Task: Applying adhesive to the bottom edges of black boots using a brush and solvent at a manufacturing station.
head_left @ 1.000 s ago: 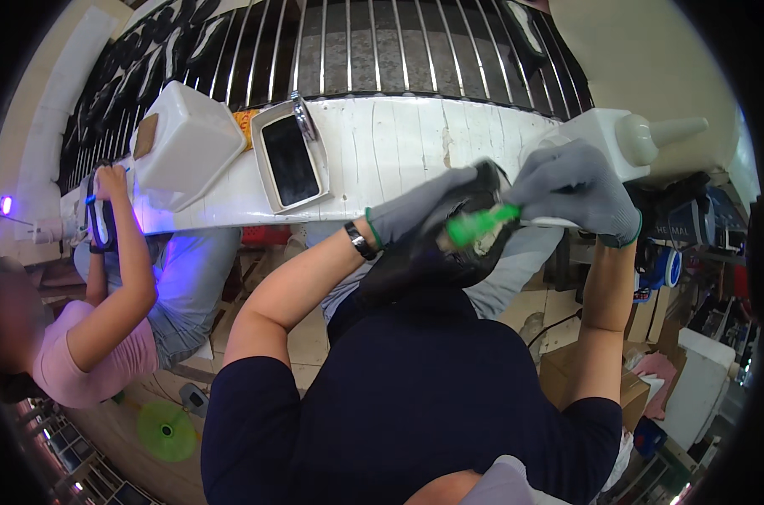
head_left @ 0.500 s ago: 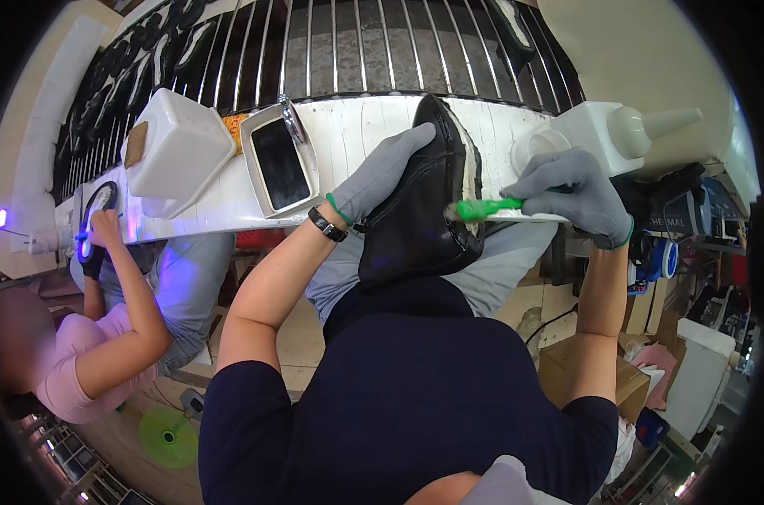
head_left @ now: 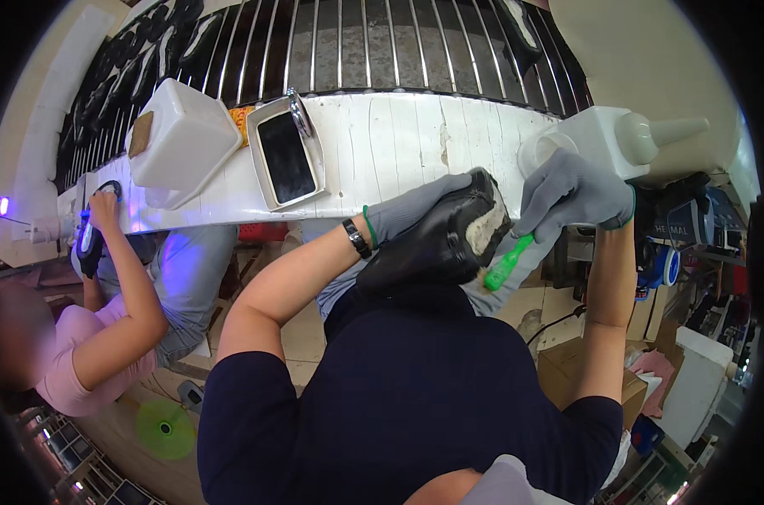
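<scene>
A black leather shoe upper is tilted over my lap, its pale bottom turned to the right. My left hand, in a grey glove with a green cuff, is closed around its far end. My right hand, gloved the same way, grips a small brush with a green handle. The brush's bristle end points down and left, close beside the lower edge of the shoe upper; whether it touches cannot be told. Behind the right hand lies a white plastic bottle with a long nozzle.
On the white bench, a phone lies in a shallow box, left of a square white container. Beyond runs a roller rack with black shoe parts. At the left, a co-worker handles another shoe.
The shoe upper has turned, its far end coming down toward me and its bottom facing right. My left hand moved with it. The brush has swung from pointing left to pointing downward.
</scene>
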`<action>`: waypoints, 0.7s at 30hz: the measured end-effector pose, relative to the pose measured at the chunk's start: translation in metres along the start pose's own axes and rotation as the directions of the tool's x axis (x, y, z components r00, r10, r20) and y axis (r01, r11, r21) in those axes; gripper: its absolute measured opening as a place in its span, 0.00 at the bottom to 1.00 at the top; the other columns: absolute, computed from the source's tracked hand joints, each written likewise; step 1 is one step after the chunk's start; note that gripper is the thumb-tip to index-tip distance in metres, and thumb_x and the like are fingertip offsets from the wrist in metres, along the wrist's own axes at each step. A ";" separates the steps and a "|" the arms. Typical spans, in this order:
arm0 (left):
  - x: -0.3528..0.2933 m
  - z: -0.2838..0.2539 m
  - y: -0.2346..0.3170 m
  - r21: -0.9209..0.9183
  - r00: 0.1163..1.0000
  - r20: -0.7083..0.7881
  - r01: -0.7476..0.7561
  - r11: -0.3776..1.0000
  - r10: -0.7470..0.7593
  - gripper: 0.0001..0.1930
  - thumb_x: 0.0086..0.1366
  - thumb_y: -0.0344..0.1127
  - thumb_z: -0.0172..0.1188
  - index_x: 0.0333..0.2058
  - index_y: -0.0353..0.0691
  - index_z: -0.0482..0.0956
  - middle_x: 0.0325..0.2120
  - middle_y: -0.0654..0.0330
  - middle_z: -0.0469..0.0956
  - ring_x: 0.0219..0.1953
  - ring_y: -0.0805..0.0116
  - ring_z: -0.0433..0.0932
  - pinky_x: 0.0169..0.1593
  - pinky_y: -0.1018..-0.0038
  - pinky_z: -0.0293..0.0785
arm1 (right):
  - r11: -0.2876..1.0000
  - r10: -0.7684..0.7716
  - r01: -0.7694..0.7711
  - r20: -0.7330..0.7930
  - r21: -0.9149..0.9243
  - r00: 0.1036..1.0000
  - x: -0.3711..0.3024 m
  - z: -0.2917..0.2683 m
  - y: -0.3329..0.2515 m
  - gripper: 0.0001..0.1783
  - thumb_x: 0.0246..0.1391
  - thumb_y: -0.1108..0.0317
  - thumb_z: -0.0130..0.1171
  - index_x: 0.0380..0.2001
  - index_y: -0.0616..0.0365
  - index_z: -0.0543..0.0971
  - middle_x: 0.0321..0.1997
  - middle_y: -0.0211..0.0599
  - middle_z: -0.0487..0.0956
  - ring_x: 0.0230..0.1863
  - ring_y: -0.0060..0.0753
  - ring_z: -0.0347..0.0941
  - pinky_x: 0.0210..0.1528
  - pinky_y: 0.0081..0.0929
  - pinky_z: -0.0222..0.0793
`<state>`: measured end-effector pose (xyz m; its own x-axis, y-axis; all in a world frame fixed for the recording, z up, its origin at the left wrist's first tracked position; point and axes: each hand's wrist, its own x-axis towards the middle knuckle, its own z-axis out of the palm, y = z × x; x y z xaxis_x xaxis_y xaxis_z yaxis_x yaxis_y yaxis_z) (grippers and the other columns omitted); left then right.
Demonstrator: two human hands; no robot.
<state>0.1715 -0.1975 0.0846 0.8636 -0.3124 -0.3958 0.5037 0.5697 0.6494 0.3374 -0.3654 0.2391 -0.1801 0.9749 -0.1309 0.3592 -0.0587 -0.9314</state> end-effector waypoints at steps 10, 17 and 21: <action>-0.009 -0.028 0.017 0.806 0.704 0.247 -0.531 0.262 0.666 0.21 0.73 0.33 0.41 0.62 0.35 0.59 0.62 0.58 0.63 0.62 0.68 0.64 0.66 0.75 0.58 | 0.838 0.168 -0.510 -0.981 0.194 -0.097 -0.087 0.060 0.135 0.12 0.51 0.65 0.63 0.32 0.64 0.83 0.25 0.33 0.81 0.23 0.21 0.69 0.29 0.23 0.66; -0.016 -0.020 0.074 -0.329 0.830 -0.269 -0.555 0.764 0.488 0.30 0.69 0.56 0.46 0.57 0.37 0.68 0.50 0.55 0.76 0.49 0.62 0.77 0.55 0.67 0.73 | 0.623 0.019 -0.750 -0.962 0.223 -0.271 -0.055 0.140 0.170 0.19 0.49 0.62 0.64 0.44 0.59 0.80 0.44 0.44 0.78 0.45 0.43 0.73 0.48 0.32 0.67; -0.036 -0.030 0.087 0.066 0.624 -0.405 -0.710 0.702 0.669 0.32 0.70 0.57 0.44 0.61 0.38 0.62 0.56 0.55 0.69 0.56 0.61 0.71 0.61 0.66 0.65 | 0.641 -0.023 -0.768 -1.000 -0.002 -0.017 -0.011 0.126 0.118 0.31 0.46 0.65 0.67 0.55 0.56 0.73 0.61 0.46 0.68 0.62 0.51 0.59 0.64 0.41 0.53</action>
<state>0.1833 -0.1135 0.1359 0.8662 0.4939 -0.0756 -0.2579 0.5715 0.7790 0.2664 -0.4103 0.0881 0.9100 0.1999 0.3631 0.3703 -0.7858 -0.4953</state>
